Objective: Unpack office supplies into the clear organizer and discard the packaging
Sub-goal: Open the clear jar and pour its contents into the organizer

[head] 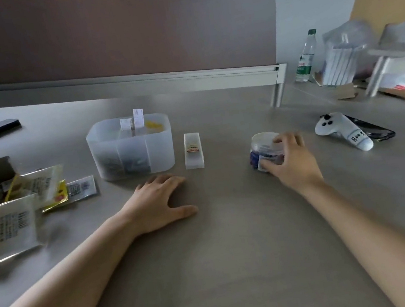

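Right hand (292, 159) grips round tub (265, 150); left hand (160, 200) flat.

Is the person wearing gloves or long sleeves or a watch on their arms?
No. The left hand and right hand wear no gloves, and no rings show. Both forearms are uncovered to the picture's edge, so no sleeves appear. No watch or bracelet shows on either wrist.

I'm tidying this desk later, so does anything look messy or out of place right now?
Yes: opened packets lie overlapping in a loose heap at the desk's left edge, undiscarded. A white game controller rests partly on a phone at right. Nothing looks spilled.
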A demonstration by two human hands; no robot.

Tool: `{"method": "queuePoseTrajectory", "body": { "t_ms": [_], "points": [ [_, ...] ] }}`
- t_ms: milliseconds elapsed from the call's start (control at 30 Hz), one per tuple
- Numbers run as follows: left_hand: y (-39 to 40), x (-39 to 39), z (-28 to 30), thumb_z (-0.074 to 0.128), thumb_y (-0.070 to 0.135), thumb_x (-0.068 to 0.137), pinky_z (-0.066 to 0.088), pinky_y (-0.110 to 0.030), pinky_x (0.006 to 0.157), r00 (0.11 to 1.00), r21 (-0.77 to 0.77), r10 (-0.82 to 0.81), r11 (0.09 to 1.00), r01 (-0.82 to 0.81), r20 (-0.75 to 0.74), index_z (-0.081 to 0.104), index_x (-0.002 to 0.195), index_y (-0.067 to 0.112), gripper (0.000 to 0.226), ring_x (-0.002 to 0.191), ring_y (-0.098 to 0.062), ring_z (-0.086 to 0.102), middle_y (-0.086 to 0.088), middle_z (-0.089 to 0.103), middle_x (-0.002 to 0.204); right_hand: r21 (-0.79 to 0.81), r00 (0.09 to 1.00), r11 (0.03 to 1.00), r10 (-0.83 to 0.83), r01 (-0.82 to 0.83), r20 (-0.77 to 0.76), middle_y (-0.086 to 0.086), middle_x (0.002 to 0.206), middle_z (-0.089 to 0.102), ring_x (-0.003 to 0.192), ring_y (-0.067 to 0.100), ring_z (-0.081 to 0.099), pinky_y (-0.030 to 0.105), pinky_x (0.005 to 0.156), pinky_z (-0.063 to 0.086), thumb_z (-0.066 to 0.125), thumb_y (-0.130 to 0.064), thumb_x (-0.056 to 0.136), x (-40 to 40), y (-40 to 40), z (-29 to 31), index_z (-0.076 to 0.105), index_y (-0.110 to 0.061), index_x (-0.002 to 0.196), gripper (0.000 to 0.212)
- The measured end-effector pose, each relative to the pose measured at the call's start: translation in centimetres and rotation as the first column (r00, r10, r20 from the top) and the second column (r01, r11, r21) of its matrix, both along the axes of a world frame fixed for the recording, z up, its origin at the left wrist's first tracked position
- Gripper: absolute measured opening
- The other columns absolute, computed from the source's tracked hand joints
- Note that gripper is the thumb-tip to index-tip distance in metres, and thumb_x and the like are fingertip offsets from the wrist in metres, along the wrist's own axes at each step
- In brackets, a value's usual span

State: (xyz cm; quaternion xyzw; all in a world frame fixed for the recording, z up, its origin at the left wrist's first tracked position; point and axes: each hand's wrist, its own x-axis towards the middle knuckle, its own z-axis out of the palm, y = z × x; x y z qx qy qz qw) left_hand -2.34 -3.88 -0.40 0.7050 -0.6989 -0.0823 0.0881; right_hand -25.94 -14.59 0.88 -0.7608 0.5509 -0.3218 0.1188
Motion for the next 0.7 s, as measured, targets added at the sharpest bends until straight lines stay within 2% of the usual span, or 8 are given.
{"method": "queuePoseTrajectory", "body": {
  "t_ms": [167, 300, 400, 433, 500, 567, 633, 700],
  "points": [
    [0.9, -0.1, 0.3, 0.043, 0.077, 0.057, 0.023, -0.034, 0.111, 0.996, -0.019, 0.019, 1.000, -0.020, -0.086, 0.028, 0.138, 0.028, 0.096, 0.134, -0.019, 0.027, -0.001, 0.031, 0.146, 0.012, 0.974, 0.981, 0.193, -0.195, 0.117, 0.007, 0.120, 0.040, 0.097, 0.016, 0.047, 0.019, 0.075, 0.032, 0.075, -0.023, 0.069, 2.5, 3.3, 0.3, 0.046, -0.006, 0.110, 0.053],
    [1.7, -0.5, 0.5, 0.066, 0.047, 0.072, 0.024, -0.031, 0.110, 0.942, -0.122, 0.014, 0.991, -0.059, -0.336, 0.029, 0.138, 0.022, 0.079, 0.135, -0.016, 0.027, 0.000, 0.034, 0.145, 0.066, 0.891, 0.931, 0.321, -0.359, 0.321, 0.001, 0.118, 0.047, 0.098, 0.006, 0.047, 0.008, 0.074, 0.034, 0.073, -0.017, 0.071, 5.5, 5.0, 0.5, 0.045, -0.013, 0.123, 0.059],
    [2.0, -0.8, 0.6, 0.073, 0.040, 0.067, 0.036, -0.032, 0.103, 0.825, -0.152, -0.009, 0.984, -0.094, -0.566, 0.036, 0.130, 0.019, 0.076, 0.120, -0.014, 0.045, -0.001, 0.051, 0.128, 0.117, 0.771, 0.869, 0.355, -0.480, 0.529, -0.011, 0.107, 0.049, 0.086, -0.005, 0.050, 0.000, 0.067, 0.042, 0.071, -0.013, 0.073, 7.8, 6.2, 1.1, 0.041, -0.014, 0.129, 0.063],
    [2.1, -0.8, 0.7, 0.076, 0.043, 0.061, 0.042, -0.035, 0.100, 0.767, -0.166, -0.008, 0.978, -0.129, -0.641, 0.041, 0.124, 0.019, 0.076, 0.112, -0.015, 0.051, 0.001, 0.056, 0.117, 0.125, 0.739, 0.848, 0.366, -0.515, 0.566, -0.011, 0.108, 0.049, 0.089, -0.003, 0.051, 0.003, 0.074, 0.045, 0.070, -0.013, 0.074, 8.5, 6.4, 1.2, 0.039, -0.014, 0.130, 0.064],
    [2.1, -0.3, 0.8, 0.076, 0.047, 0.050, 0.048, -0.041, 0.093, 0.649, -0.200, -0.010, 0.955, -0.220, -0.761, 0.048, 0.105, 0.023, 0.067, 0.097, -0.015, 0.058, 0.005, 0.060, 0.098, 0.157, 0.703, 0.817, 0.360, -0.555, 0.613, -0.003, 0.121, 0.048, 0.105, 0.009, 0.053, 0.026, 0.092, 0.049, 0.068, -0.017, 0.076, 9.7, 6.7, 1.3, 0.036, -0.015, 0.133, 0.067],
    [2.1, 0.4, 0.9, 0.073, 0.047, 0.042, 0.049, -0.041, 0.088, 0.560, -0.206, -0.025, 0.943, -0.263, -0.828, 0.048, 0.091, 0.027, 0.059, 0.088, -0.016, 0.059, 0.004, 0.060, 0.089, 0.216, 0.713, 0.799, 0.336, -0.562, 0.615, 0.005, 0.129, 0.044, 0.115, 0.019, 0.050, 0.041, 0.097, 0.047, 0.066, -0.025, 0.078, 10.7, 6.7, 1.5, 0.033, -0.016, 0.135, 0.067],
    [2.5, 1.0, 1.0, 0.076, 0.040, 0.044, 0.051, -0.035, 0.082, 0.499, -0.193, -0.047, 0.950, -0.246, -0.866, 0.048, 0.090, 0.025, 0.056, 0.086, -0.016, 0.060, 0.000, 0.061, 0.090, 0.264, 0.742, 0.787, 0.330, -0.557, 0.583, 0.007, 0.125, 0.047, 0.111, 0.021, 0.053, 0.041, 0.093, 0.049, 0.062, -0.034, 0.079, 11.6, 6.6, 1.9, 0.035, -0.014, 0.133, 0.064],
    [2.9, 1.8, 1.1, 0.078, 0.017, 0.062, 0.053, -0.023, 0.072, 0.418, -0.192, -0.075, 0.951, -0.244, -0.905, 0.049, 0.094, 0.019, 0.044, 0.078, -0.008, 0.063, -0.002, 0.060, 0.090, 0.272, 0.755, 0.779, 0.357, -0.566, 0.549, 0.007, 0.121, 0.051, 0.107, 0.021, 0.055, 0.037, 0.090, 0.049, 0.059, -0.039, 0.080, 12.5, 6.5, 2.2, 0.039, -0.012, 0.130, 0.060]
  ]
}}
